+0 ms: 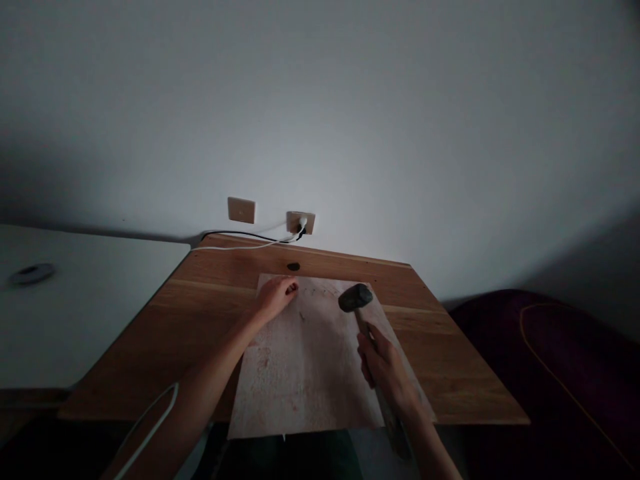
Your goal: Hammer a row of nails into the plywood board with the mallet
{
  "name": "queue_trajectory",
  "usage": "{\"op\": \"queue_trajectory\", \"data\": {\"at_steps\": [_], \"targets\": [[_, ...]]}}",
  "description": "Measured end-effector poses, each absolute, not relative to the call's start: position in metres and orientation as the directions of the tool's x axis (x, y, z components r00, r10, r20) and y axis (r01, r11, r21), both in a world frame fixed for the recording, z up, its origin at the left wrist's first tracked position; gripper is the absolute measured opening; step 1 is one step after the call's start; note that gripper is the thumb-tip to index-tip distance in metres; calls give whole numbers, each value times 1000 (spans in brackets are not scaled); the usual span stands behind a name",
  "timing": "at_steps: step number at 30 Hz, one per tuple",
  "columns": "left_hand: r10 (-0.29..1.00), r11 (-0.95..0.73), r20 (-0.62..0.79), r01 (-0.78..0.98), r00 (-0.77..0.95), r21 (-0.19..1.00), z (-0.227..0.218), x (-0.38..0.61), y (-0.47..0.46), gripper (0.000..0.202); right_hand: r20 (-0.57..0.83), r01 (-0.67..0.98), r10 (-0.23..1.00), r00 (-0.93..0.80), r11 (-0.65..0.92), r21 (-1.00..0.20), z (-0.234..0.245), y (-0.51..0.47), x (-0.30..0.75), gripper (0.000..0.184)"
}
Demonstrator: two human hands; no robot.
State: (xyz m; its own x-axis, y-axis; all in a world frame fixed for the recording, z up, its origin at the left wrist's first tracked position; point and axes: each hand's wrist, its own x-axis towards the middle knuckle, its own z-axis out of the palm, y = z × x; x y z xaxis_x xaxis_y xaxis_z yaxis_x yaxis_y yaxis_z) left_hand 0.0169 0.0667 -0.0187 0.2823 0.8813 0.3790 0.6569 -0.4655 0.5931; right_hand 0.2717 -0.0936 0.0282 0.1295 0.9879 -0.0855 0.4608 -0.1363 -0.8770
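Dark-headed mallet [355,298] sits in the right hand [385,370], fingers clamped round its wooden handle, its head over the far right of a pale mottled sheet [305,373] on the desk [440,360]. The left hand [275,298] rests on the sheet, fingers together, just beside small dark marks [315,291].

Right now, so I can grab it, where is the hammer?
In the head view, the hammer is in the right hand, its head over the pale sheet, right of the left hand.
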Motion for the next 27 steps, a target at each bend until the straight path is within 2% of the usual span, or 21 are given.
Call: {"op": "queue_trajectory", "data": {"at_steps": [3, 5, 7, 10, 13, 17, 23, 27], "targets": [[898, -433, 356, 654, 257, 620, -21, 15, 68, 24, -84, 461, 996, 31, -89, -883, 43, -70, 245, 50], [905, -420, 344, 644, 248, 640, -23, 14, 68, 34, -79, 525, 996, -39, -47, -850, 51, -54, 227, 47], [908, -416, 336, 632, 250, 654, -24, 12, 68, 34, -58, 587, 995, -80, 0, -809, 55, -41, 211, 45], [912, -409, 321, 621, 255, 669, -27, 11, 70, 32, -44, 685, 995, -85, 27, -728, 56, -31, 194, 43], [925, -377, 307, 645, 225, 664, -30, 12, 72, 45, -57, 751, 995, -83, 25, -660, 52, -28, 186, 41], [935, -350, 289, 677, 207, 647, -31, 14, 72, 60, -64, 780, 994, -88, 29, -625, 45, -28, 183, 38], [937, -347, 269, 682, 222, 643, -24, 14, 67, 45, -37, 802, 996, -82, 44, -595, 42, -30, 182, 38], [928, -372, 289, 650, 237, 662, -24, 13, 68, 46, -25, 812, 997, -78, 49, -581, 42, -28, 184, 37]]}}
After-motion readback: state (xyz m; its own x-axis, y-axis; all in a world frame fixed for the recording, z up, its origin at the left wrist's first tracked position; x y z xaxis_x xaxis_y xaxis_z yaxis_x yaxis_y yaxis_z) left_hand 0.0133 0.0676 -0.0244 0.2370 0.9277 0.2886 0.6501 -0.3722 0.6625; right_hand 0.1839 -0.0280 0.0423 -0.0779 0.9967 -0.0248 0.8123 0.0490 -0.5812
